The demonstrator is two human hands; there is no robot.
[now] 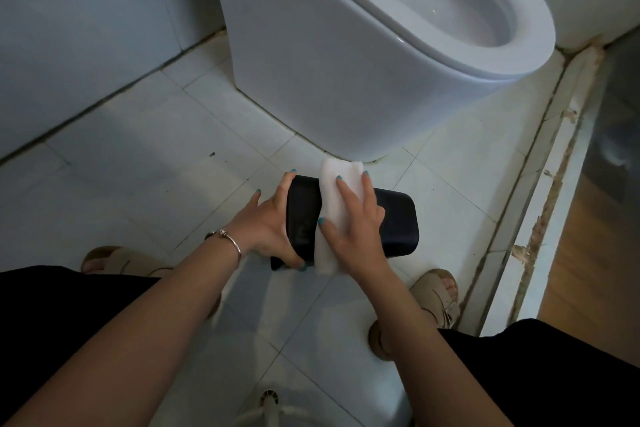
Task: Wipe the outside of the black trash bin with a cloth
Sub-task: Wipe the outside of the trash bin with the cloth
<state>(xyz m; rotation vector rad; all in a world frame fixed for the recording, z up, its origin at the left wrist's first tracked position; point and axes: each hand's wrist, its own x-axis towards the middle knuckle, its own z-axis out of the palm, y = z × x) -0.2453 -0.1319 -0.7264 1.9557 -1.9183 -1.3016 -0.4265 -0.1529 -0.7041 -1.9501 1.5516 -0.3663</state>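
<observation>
The left hand (273, 222) grips the black trash bin (391, 218) to steady it while the right hand (353, 218) presses the cloth (334, 184) flat against it for wiping.

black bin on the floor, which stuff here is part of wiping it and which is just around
Part of the job:
- black trash bin, lying on the floor
- white cloth, draped over it
- right hand, pressing the cloth flat
- left hand, gripping the bin's end

Just around:
- toilet
- sandals
- bracelet
- floor drain
</observation>
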